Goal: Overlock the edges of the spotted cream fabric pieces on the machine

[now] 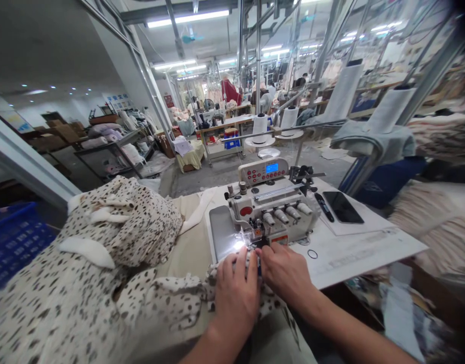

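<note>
An overlock sewing machine (272, 202) stands on the table with its needle lamp lit. Just in front of its needle area, my left hand (238, 283) is closed over a bunched edge of cream fabric with black spots (183, 298), fingers pointing forward. Right beside it, my right hand (283, 268) is closed, knuckles up, with its fingertips pinching the same fabric close to the presser foot. The edge under the fingers is mostly hidden. More of the spotted cloth is heaped to the left, with a white piece (86, 253) lying on it.
A phone (343, 207), a black marker (324, 207) and a black ring (312, 254) lie right of the machine. White thread cones (260, 128) stand behind it. A blue basket (18, 237) is at far left, stacked fabric (437, 222) at far right. Several workstations fill the background.
</note>
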The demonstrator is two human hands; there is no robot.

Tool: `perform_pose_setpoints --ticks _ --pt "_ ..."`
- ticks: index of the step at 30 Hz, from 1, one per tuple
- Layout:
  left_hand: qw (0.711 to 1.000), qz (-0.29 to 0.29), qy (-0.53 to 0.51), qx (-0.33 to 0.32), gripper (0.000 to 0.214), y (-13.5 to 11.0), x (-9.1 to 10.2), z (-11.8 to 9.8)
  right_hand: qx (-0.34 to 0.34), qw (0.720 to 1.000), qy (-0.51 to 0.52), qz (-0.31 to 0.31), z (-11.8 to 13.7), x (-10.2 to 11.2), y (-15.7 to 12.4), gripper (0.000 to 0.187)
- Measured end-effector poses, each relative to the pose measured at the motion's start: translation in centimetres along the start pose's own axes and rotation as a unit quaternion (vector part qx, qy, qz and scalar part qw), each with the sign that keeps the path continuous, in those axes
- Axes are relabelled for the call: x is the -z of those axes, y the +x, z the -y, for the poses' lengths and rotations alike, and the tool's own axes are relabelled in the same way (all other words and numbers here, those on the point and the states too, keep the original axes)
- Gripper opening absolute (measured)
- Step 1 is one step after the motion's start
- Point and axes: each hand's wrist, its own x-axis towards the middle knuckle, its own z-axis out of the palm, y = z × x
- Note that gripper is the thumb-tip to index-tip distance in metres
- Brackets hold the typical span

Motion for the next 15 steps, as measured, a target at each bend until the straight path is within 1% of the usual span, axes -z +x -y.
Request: perform_pose_setpoints --ticks 5,9,12,15 --pt "1.0 -0.009 0.025 0.003 0.049 0.0 -0.4 -0.2 0.005 1.0 0.011 0.002 0.2 -0.1 0.5 0.029" --pt "0.999 -0.024 0.047 0.006 0.051 -0.1 -1.0 -0.7 -0.002 1.0 0.019 -0.025 0.1 -0.8 0.4 0.031" --pt "0.998 -0.018 0.052 0.012 0.052 -0.1 -1.1 -1.0 -0.019 0.998 0.029 -0.061 -0.4 -1.6 -0.8 0.034" --pt "0.999 -0.005 0.036 0.012 0.056 -0.2 -0.8 -0.9 -0.047 0.993 0.056 -0.092 -1.3 -2.2 -2.8 0.038"
